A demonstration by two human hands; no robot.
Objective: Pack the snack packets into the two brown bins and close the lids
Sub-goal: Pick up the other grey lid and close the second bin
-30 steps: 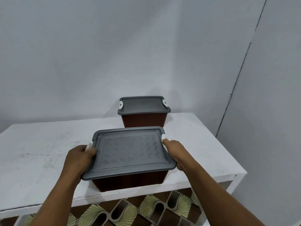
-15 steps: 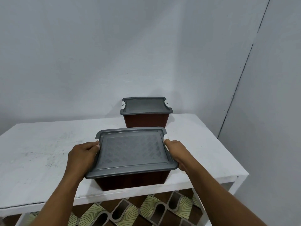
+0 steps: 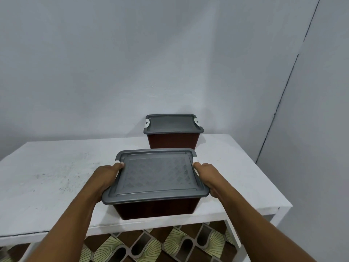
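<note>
Moved: the left hand (image 3: 105, 178) has crept forward along the 9 o'clock side of the near brown plastic bin (image 3: 156, 208). Its thumb now lies on the corner of the grey rectangular patterned lid (image 3: 156, 176), over the left white latch (image 3: 118, 163) that stuck out a second ago; only a sliver of it shows.
Left hand: thumb pressed on the lid's edge, the other fingers curled under the rim and mostly hidden.
Right hand (image 3: 209, 178): grips the 3 o'clock side the same way, thumb tip just beside the right white latch (image 3: 195, 159).
Near bin: on the white painted table (image 3: 47, 176), at its 6 o'clock edge, with the lid lying flat.
Far bin: a second brown plastic bin (image 3: 172, 140) stands at 12 o'clock near the wall, with its grey lid on.
Snack packets: none in sight; presumably inside, but the lids hide that.
Meaning: the last latch appears to be going home, so the task looks all but finished. Only a check that both sides have caught seems left.
</note>
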